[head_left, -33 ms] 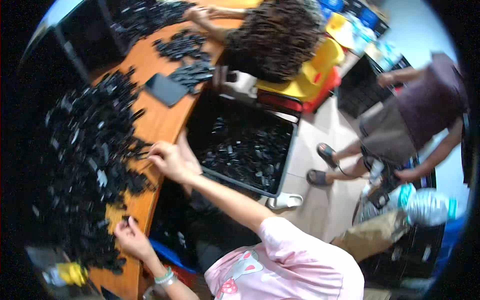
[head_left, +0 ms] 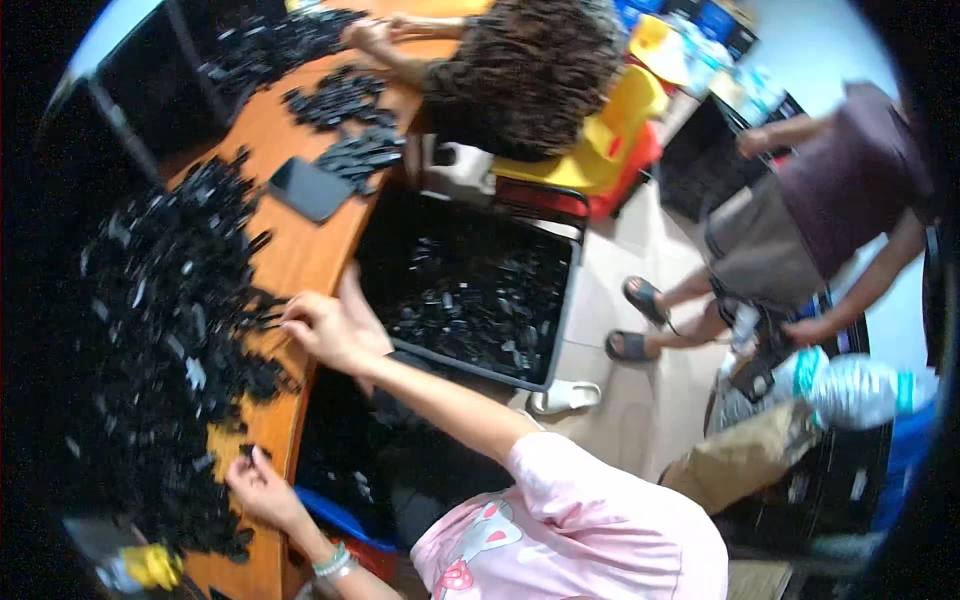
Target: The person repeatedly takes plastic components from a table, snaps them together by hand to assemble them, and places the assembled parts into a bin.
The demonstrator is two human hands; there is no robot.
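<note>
A large heap of small black parts, apparently plastic, [head_left: 170, 330] covers the left side of the orange wooden table [head_left: 310, 250]. My left hand [head_left: 265, 490], with a pale green bracelet at the wrist, is at the heap's near edge. Its thumb and fingers pinch a small black piece [head_left: 248, 451]. Farther along the table edge, my right hand [head_left: 325, 332] has its thumb and forefinger closed at the tip of a thin black piece [head_left: 268, 306] beside the heap. The exact shape of either piece is too small to make out.
A dark bin [head_left: 470, 372] of black parts stands right of the table. A phone [head_left: 310, 188] and smaller black piles [head_left: 340, 97] lie farther up. One person [head_left: 530, 75] works at the far end; another [head_left: 845, 180] stands right. Yellow chair [head_left: 590, 150], white shoe [head_left: 565, 397].
The whole view has shifted slightly, so most things appear farther left. Both hands keep nearly the same pose and place beside the heap.
</note>
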